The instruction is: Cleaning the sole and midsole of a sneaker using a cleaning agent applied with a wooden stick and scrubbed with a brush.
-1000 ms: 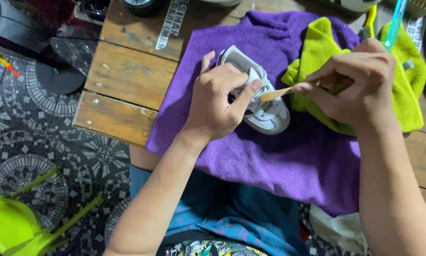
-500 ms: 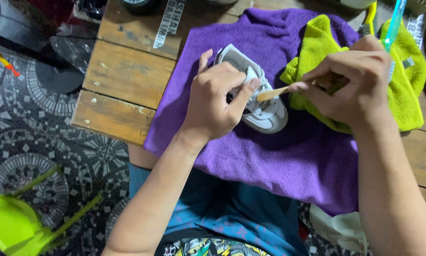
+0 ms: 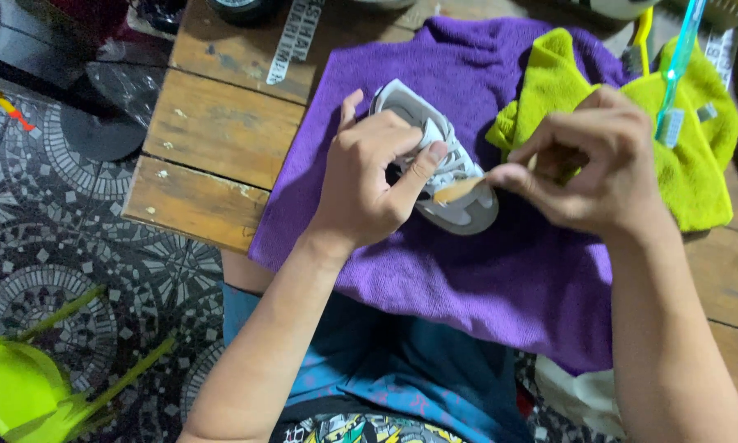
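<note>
A small grey-and-white shoe [image 3: 455, 182] lay on a purple towel [image 3: 484, 262] spread over the wooden table [image 3: 221, 131]. The left hand [image 3: 373, 176] clasped the shoe's far part. The right hand [image 3: 594, 168] pinched a wooden-handled brush [image 3: 461, 189] whose tip touched the toe. A yellow-green cloth [image 3: 705, 164] lay just right.

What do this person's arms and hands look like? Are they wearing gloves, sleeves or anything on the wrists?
Both arms are bare from what shows of them down to the fingertips. The left hand and the right hand wear no gloves, and no rings, watch or wristbands show. No sleeve reaches the forearms. Nails look short and unpainted.
</note>
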